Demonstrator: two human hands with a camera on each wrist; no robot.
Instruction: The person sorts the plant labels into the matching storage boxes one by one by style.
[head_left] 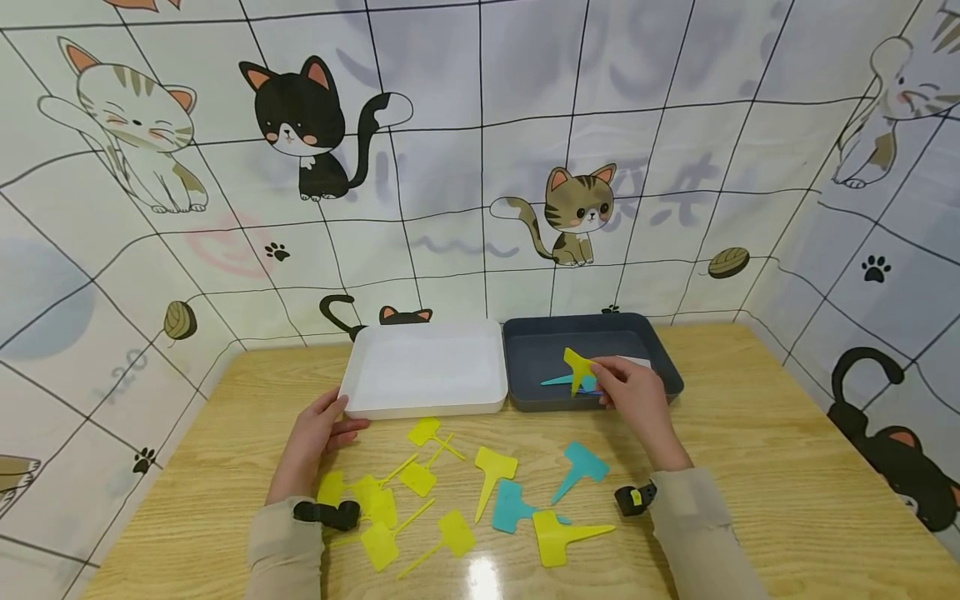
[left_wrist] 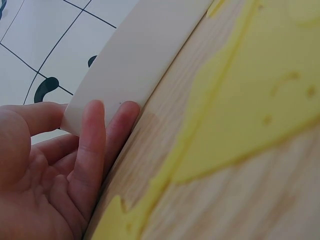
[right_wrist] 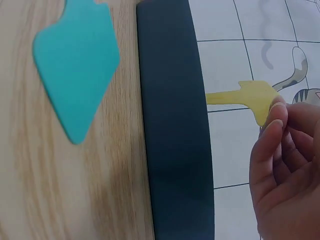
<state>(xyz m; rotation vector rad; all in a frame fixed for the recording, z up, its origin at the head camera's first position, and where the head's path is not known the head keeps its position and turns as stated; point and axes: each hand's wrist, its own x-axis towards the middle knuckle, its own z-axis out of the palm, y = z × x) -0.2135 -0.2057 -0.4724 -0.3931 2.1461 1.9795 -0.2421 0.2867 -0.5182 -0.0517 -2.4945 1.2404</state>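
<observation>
Right fingers (right_wrist: 265, 157) pinch 1 yellow tag (right_wrist: 254, 95), stem outward.

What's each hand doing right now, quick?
Left hand: open, touching a corner of the white tray.
Right hand: closed, pinching a yellow tag.

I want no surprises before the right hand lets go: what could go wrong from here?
The yellow tag, pinched at its edge by the right hand, might slip and land across the blue tag in the dark tray. 
The left hand is at the white tray's corner; a push could shove it against the dark one. 
Some loose tags overlap, so lifting one may drag others.
</observation>
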